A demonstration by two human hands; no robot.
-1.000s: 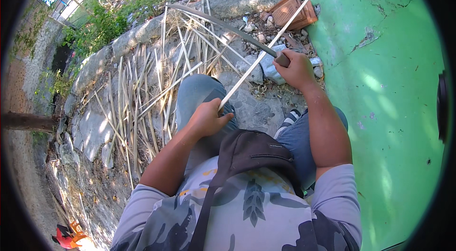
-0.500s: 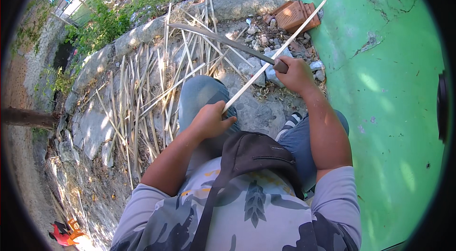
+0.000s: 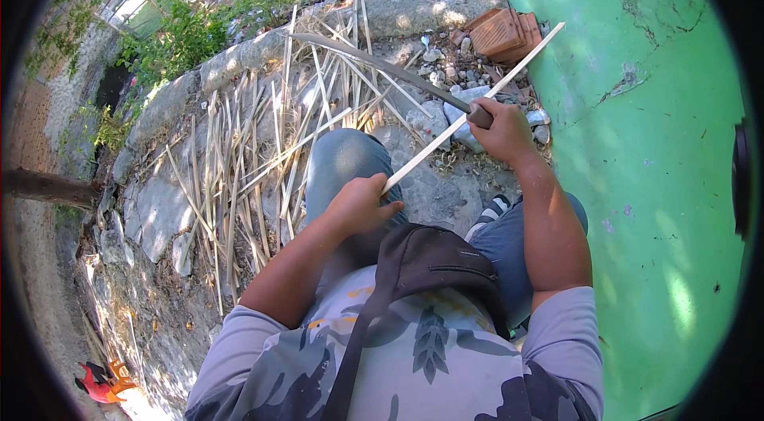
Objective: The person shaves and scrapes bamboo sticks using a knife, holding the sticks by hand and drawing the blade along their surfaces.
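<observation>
Left hand clamps pale, thin bamboo strip. Right hand grips long dull blade. Blade tip now farther left than before.

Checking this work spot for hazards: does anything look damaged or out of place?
Yes. The green wall is cracked, with a patch of paint broken away beside the stick's tip. Pale split strips lie strewn across the stone ground. The right hand holds a long blade across the stick that the left hand grips.

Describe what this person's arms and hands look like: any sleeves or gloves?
Both hands are bare, the left hand and the right hand: no gloves, and no rings or watch that I can see. The forearms are uncovered. Short grey sleeves end near the elbows.
</observation>
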